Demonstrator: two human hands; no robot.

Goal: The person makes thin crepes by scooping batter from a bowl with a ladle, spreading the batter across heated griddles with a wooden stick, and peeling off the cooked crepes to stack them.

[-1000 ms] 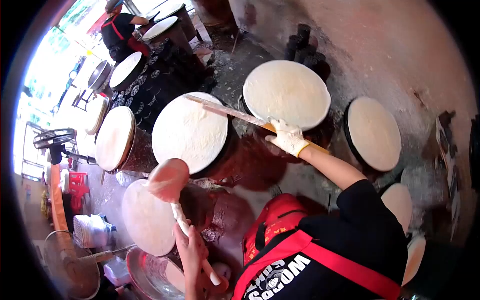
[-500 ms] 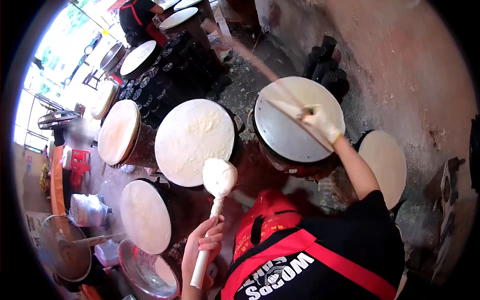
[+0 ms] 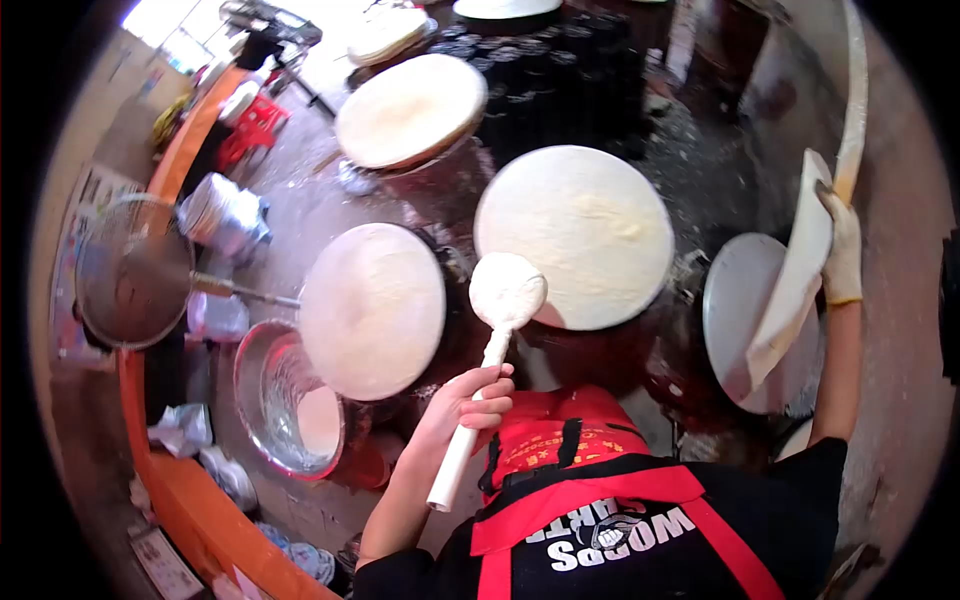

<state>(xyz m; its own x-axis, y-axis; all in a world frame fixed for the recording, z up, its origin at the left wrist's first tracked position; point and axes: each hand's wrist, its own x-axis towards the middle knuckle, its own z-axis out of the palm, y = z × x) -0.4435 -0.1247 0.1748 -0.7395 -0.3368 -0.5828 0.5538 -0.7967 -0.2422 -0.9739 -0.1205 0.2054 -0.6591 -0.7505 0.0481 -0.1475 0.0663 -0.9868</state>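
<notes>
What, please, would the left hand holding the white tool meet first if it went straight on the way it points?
The left hand would likely meet the round white plate beyond its tool, though depth is unclear.

A white-coated ladle (image 3: 508, 290) slants; a pale sheet (image 3: 796, 270) hangs near 1 long stick (image 3: 857, 95).

Shirt (image 3: 805, 485): black, short-sleeved. Fist emblem (image 3: 612, 537) on chest, used as reference. White capital lettering (image 3: 672, 527) around emblem, partly covered. Red apron strap (image 3: 742, 560) each side of emblem. Waistward of emblem: red band (image 3: 580, 512), then red apron (image 3: 545, 412), yellow print, black strap (image 3: 571, 440). Right of emblem: right hand (image 3: 845, 255), whitish glove, yellow cuff (image 3: 844, 300).
</notes>
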